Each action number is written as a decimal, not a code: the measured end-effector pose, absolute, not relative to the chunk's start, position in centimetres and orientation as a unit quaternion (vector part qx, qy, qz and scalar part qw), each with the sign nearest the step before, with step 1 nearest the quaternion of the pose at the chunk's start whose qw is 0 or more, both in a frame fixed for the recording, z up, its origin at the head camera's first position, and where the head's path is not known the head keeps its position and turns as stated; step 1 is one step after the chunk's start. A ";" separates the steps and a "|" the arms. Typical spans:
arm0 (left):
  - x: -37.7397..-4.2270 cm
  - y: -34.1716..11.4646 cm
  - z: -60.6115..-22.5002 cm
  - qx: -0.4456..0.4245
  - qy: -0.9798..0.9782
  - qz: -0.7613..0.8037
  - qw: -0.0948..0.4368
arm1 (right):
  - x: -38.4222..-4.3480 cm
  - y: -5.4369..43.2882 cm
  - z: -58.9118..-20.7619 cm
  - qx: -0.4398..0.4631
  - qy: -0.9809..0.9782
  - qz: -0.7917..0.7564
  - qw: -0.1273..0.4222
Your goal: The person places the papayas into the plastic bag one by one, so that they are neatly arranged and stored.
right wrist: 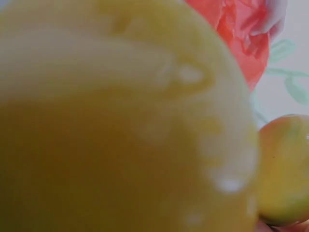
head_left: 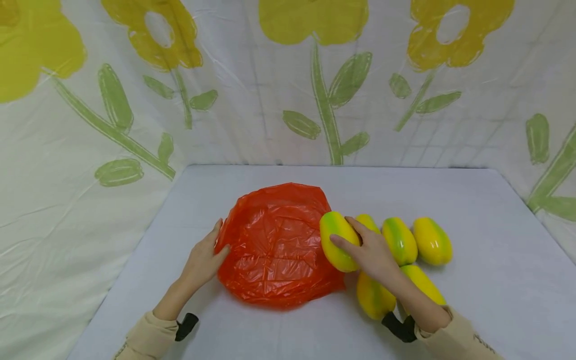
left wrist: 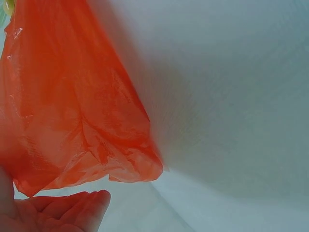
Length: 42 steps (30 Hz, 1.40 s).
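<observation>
A red plastic bag (head_left: 279, 245) lies spread with its mouth facing up in the middle of the table. My left hand (head_left: 204, 257) holds its left rim, thumb inside and fingers along the outside; in the left wrist view those fingers (left wrist: 72, 210) look nearly straight beside the bag (left wrist: 77, 106). At the bag's right rim, my right hand (head_left: 373, 252) grips a glossy yellow mango (head_left: 335, 245) with a green stripe, thumb on the near side and fingers over the top. That mango (right wrist: 120, 145) fills most of the right wrist view, blurred.
Several more yellow-green mangoes (head_left: 432, 241) lie grouped on the table right of the bag, some partly hidden by my right hand and forearm. The white table (head_left: 490, 280) ends at a flower-printed curtain (head_left: 243, 100) behind and at both sides.
</observation>
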<state>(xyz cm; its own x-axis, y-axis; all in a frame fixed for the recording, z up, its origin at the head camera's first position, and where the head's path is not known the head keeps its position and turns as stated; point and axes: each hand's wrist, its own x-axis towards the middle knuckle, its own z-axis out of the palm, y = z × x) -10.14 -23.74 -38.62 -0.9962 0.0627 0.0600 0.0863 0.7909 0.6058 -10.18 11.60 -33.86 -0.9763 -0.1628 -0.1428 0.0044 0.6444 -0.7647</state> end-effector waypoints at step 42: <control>-10.0 -23.4 -38.7 -0.054 -0.941 -0.333 0.027 | -13.5 3.4 -34.6 -0.083 0.881 -0.452 0.115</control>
